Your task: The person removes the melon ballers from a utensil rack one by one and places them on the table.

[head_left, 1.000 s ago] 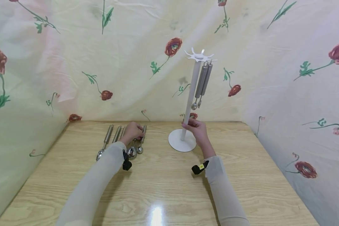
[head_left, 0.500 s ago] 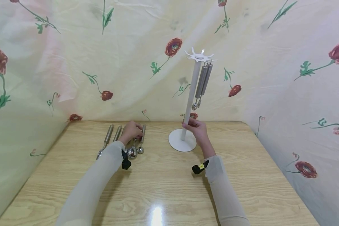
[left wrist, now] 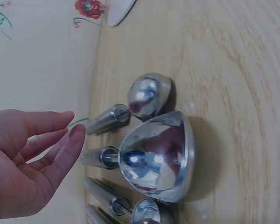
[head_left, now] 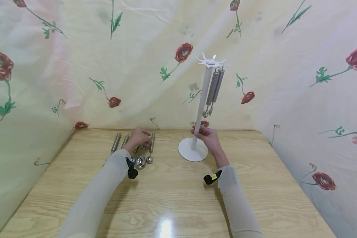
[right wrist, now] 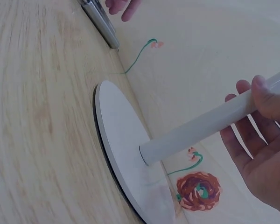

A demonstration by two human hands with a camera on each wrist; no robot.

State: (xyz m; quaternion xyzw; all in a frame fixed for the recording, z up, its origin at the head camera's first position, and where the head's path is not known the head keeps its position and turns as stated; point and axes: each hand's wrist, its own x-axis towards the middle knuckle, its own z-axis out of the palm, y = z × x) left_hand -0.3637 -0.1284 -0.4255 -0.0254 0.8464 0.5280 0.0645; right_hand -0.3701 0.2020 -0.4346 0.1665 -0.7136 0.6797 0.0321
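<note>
My left hand (head_left: 139,137) is over a row of steel scoops at the left of the table, fingers slightly bent and holding nothing. In the left wrist view, its fingertips are over the handles of a large scoop (left wrist: 154,161) and a smaller round-bowled scoop (left wrist: 147,95), the latter lying bowl down. Fingers and thumb of my right hand (head_left: 209,140) grip the pole of a white utensil stand (head_left: 204,94), which has a round base and a hooked top. Two steel-handled utensils (head_left: 213,87) hang from its right side; one ends in a small bowl.
More steel handles (head_left: 116,141) lie left of my left hand, their bowls partly hidden by the sleeve. The wooden table (head_left: 172,195) ends at the back against a flowered cloth (head_left: 142,82), which also rises at both sides.
The head view has tipped slightly, shifting everything a little lower. My left hand has shifted slightly left of the rightmost scoop handle. The right hand keeps its grip on the pole.
</note>
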